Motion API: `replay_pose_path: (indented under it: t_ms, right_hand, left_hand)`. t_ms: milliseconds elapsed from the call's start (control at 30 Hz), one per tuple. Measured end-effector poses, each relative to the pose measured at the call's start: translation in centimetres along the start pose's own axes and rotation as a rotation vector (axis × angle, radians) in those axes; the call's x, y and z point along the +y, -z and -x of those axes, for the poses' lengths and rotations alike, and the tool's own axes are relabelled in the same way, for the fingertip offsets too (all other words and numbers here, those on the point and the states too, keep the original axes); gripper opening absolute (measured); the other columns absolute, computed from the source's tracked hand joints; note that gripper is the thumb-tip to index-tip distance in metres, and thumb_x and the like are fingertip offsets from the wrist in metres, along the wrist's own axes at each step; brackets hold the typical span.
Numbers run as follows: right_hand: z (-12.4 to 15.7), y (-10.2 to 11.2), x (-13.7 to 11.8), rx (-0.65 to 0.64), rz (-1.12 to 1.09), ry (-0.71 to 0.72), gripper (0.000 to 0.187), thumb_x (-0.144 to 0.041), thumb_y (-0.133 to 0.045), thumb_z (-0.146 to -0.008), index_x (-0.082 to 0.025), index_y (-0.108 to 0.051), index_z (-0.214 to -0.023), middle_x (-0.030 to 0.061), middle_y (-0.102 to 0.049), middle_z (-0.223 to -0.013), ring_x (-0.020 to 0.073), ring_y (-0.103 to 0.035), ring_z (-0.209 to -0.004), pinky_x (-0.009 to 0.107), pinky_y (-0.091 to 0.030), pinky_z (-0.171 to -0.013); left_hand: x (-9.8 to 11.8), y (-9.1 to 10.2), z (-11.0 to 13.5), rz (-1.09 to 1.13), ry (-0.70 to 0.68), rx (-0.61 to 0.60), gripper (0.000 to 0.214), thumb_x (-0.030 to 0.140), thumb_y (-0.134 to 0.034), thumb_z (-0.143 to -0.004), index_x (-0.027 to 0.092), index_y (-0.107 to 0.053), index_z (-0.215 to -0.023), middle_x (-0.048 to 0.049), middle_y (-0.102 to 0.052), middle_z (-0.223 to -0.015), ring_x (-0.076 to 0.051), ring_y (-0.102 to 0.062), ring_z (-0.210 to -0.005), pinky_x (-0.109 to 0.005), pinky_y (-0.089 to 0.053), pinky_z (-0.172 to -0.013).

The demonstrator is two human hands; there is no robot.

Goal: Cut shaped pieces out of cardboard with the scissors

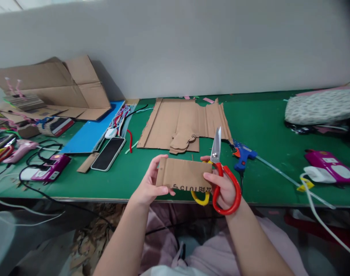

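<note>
A small rectangular cardboard piece (186,172) with printed characters along its lower edge is held up above the table's front edge. My left hand (149,182) grips its left end, thumb in front and fingers behind. At the other end, my right hand (225,188) pinches the cardboard and also carries red-handled scissors (228,203), blades pointing up. Under the cardboard shows a yellow curved part (200,199), its upper portion hidden. Beyond my hands lie a larger cut cardboard sheet (169,119) and several rounded cardboard cutouts (180,141) on it.
A blue glue gun (245,155) with a long glue stick lies to the right, near a purple power strip (331,166). On the left are a phone (108,153), a blue sheet (87,134), another power strip (53,168) with cables, and folded cardboard (85,88).
</note>
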State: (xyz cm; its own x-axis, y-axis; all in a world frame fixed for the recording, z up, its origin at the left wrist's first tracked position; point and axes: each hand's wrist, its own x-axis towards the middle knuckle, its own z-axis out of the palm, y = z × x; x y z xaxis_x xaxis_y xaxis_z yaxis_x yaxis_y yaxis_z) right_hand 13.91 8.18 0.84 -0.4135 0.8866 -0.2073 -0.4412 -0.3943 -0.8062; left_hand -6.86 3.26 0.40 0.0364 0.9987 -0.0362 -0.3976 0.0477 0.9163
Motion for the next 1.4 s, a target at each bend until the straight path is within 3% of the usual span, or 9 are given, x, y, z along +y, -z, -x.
replay_pose_path:
  t_ms: [167,267,433,600,800,933,1100,1300,1400]
  right_hand:
    - [-0.6,-0.3,0.5,0.111,0.038,-0.026,0.048,-0.026,-0.074,-0.066,-0.024,-0.053,-0.108,-0.0023,-0.067,-0.073,0.0166,-0.065,-0.061,0.023,-0.05,-0.045]
    - [-0.7,-0.5,0.9,0.152,0.083,-0.017,0.048,-0.027,-0.076,-0.064,-0.022,-0.054,-0.106,-0.0045,-0.063,-0.063,0.0149,-0.063,-0.059,0.022,-0.05,-0.047]
    - [-0.7,-0.1,0.9,0.082,0.107,0.005,0.037,-0.036,-0.071,-0.072,-0.022,-0.054,-0.103,-0.0044,-0.061,-0.064,0.0111,-0.056,-0.051,0.023,-0.049,-0.047]
    - [-0.8,0.3,0.9,0.051,0.145,0.052,0.035,-0.037,-0.067,-0.076,-0.022,-0.051,-0.104,-0.0043,-0.061,-0.066,0.0109,-0.056,-0.052,0.023,-0.049,-0.046]
    - [-0.8,0.3,1.1,0.058,0.215,0.151,0.037,-0.034,-0.068,-0.077,-0.022,-0.05,-0.107,-0.001,-0.066,-0.076,0.0113,-0.057,-0.055,0.024,-0.05,-0.048]
    - [-0.3,0.1,0.5,0.051,0.298,0.181,0.04,-0.032,-0.072,-0.072,-0.024,-0.052,-0.106,-0.0014,-0.067,-0.081,0.0102,-0.057,-0.053,0.023,-0.048,-0.047]
    - [0.2,-0.3,-0.1,0.018,0.448,0.057,0.033,-0.028,-0.072,-0.07,-0.023,-0.058,-0.099,-0.0033,-0.063,-0.077,0.0083,-0.054,-0.052,0.02,-0.044,-0.046]
    - [-0.3,-0.4,0.7,0.064,0.353,-0.001,0.036,-0.031,-0.072,-0.067,-0.023,-0.055,-0.098,-0.0016,-0.064,-0.082,0.0112,-0.057,-0.053,0.021,-0.044,-0.042]
    - [-0.3,-0.7,0.5,0.128,0.422,0.068,0.036,-0.032,-0.074,-0.065,-0.022,-0.056,-0.095,-0.0041,-0.06,-0.073,0.0118,-0.057,-0.056,0.021,-0.045,-0.044]
  left_hand:
    - [-0.4,-0.9,-1.1,0.041,-0.108,0.011,0.084,0.037,-0.085,-0.052,0.031,-0.048,-0.127,-0.0102,-0.056,-0.127,-0.031,-0.052,-0.116,-0.04,-0.045,-0.093]
    - [-0.4,-1.6,-1.5,0.102,-0.126,-0.026,0.085,0.038,-0.086,-0.051,0.03,-0.05,-0.127,-0.0109,-0.052,-0.134,-0.032,-0.045,-0.125,-0.045,-0.035,-0.102]
    - [0.2,-2.2,-1.8,0.445,-0.115,0.049,0.074,0.069,-0.062,-0.065,0.019,-0.059,-0.119,-0.0074,-0.065,-0.098,-0.024,-0.061,-0.099,-0.04,-0.043,-0.095]
    - [1.0,-2.1,-2.1,0.599,0.139,-0.006,0.081,0.078,-0.043,-0.071,0.011,-0.06,-0.115,-0.0051,-0.062,-0.075,-0.014,-0.058,-0.057,-0.028,-0.051,-0.057]
    - [-0.6,-2.2,-2.2,0.483,0.275,-0.187,0.096,0.082,-0.039,-0.068,0.021,-0.028,-0.143,-0.0093,-0.068,-0.079,-0.021,-0.064,-0.058,-0.033,-0.05,-0.055]
    - [-2.1,-2.8,-1.9,0.381,0.435,-0.314,0.091,0.075,-0.038,-0.076,0.025,-0.013,-0.147,-0.0122,-0.07,-0.086,-0.024,-0.067,-0.063,-0.036,-0.051,-0.059]
    - [-3.0,-3.1,-1.6,0.303,0.558,-0.435,0.084,0.074,-0.033,-0.079,0.023,-0.023,-0.145,-0.012,-0.07,-0.083,-0.022,-0.067,-0.061,-0.033,-0.051,-0.058]
    - [-3.4,-3.0,-1.5,0.33,0.603,-0.41,0.086,0.077,-0.033,-0.076,0.021,-0.031,-0.142,-0.0134,-0.07,-0.087,-0.021,-0.067,-0.061,-0.033,-0.051,-0.058]
    - [-2.9,-3.1,-1.0,0.275,0.603,-0.306,0.074,0.065,-0.052,-0.076,0.024,-0.04,-0.136,-0.0125,-0.071,-0.092,-0.024,-0.069,-0.071,-0.035,-0.051,-0.064]
